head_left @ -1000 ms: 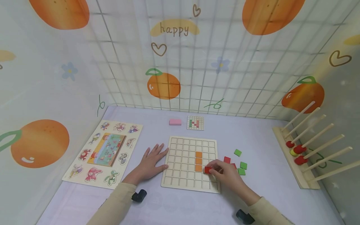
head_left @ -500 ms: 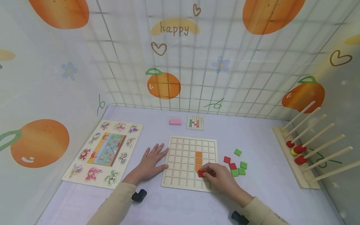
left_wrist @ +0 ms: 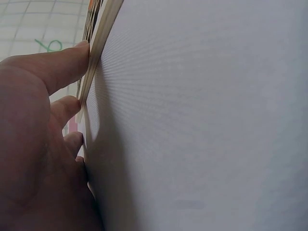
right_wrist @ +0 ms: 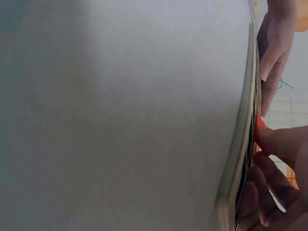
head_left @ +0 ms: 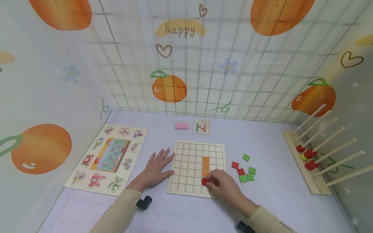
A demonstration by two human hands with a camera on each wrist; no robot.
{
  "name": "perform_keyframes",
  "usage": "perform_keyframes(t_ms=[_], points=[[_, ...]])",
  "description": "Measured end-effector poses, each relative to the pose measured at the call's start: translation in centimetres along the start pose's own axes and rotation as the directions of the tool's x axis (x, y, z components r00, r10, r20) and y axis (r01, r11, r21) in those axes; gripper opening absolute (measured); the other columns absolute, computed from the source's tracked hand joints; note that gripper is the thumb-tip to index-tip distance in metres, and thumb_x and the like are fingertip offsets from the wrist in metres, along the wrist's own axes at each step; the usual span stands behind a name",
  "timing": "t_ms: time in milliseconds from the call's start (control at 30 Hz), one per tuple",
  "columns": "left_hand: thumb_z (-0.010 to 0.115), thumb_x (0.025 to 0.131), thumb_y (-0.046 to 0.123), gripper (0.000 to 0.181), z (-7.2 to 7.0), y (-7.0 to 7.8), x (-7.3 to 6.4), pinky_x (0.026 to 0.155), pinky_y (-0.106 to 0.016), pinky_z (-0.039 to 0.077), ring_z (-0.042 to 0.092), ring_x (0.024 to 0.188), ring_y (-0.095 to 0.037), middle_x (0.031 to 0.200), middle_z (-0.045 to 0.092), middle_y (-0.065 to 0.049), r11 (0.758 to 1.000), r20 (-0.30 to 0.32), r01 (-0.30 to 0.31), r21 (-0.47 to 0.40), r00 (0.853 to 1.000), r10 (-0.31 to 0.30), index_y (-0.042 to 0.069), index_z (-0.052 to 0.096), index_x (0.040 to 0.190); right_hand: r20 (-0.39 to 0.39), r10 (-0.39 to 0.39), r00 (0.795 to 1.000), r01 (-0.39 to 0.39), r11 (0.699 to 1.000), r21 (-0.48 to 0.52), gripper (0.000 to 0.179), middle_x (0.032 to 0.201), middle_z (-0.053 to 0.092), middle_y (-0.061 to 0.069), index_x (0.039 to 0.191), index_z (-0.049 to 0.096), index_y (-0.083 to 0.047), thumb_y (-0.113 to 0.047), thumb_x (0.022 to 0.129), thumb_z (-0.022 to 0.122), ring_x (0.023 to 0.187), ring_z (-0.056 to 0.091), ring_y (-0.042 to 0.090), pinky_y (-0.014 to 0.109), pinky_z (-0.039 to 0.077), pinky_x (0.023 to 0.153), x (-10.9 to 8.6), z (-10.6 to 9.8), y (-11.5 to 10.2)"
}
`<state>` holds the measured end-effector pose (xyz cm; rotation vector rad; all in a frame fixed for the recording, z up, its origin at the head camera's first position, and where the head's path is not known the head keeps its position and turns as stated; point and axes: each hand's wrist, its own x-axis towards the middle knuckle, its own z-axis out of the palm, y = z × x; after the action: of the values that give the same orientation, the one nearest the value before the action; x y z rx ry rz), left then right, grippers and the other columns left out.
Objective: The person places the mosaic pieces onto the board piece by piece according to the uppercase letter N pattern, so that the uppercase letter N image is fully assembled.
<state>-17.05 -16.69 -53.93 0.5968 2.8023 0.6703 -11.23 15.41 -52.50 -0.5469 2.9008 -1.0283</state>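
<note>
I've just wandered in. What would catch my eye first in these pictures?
Probably the big printed oranges on the backdrop. Then the pale board mid-table, where the right hand holds a red tile at the near end of three orange tiles. The peg rack with red beads stands out at the far right.
</note>
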Motion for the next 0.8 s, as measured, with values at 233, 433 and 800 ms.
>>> perform_keyframes(t_ms=[233,433,800], points=[[0.057,0.099,0.055,0.075,0.13,-0.08,-0.03,0.125,-0.053,-0.007,0.002,0.157,-0.025,0.171,0.011,-0.002,1.0,0.008,0.01,-0.006,1.0,-0.01,0.023,0.031,0.162,0.001,0.021,1.0,-0.021,0.999,-0.033,0.023,0.093,0.059,-0.018,0.096,0.073,-0.028,-0.018,0.081,0.088,0.08,0.05,0.004,0.019,0.05,0.068,-0.07,0.07,-0.16],[0.057,0.099,0.056,0.075,0.11,0.01,-0.04,0.126,-0.053,-0.007,0.002,0.157,-0.025,0.171,0.012,-0.002,1.0,0.013,0.017,-0.003,1.0,-0.017,0.024,0.031,0.161,-0.003,0.02,1.0,-0.02,0.999,-0.025,0.019,0.098,0.06,-0.018,0.094,0.075,-0.026,-0.019,0.081,0.088,0.083,0.051,0.003,0.019,0.052,0.071,-0.15,0.11,0.01],[0.059,0.099,0.053,0.075,-0.02,0.09,-0.09,0.125,-0.056,-0.005,0.004,0.157,-0.027,0.17,0.014,-0.004,1.0,-0.012,-0.001,-0.008,1.0,0.001,0.022,0.033,0.161,-0.008,0.02,1.0,-0.02,1.0,-0.024,0.018,0.099,0.06,-0.018,0.095,0.077,-0.026,-0.019,0.082,0.088,0.084,0.05,0.003,0.019,0.052,0.071,-0.1,0.13,0.04]])
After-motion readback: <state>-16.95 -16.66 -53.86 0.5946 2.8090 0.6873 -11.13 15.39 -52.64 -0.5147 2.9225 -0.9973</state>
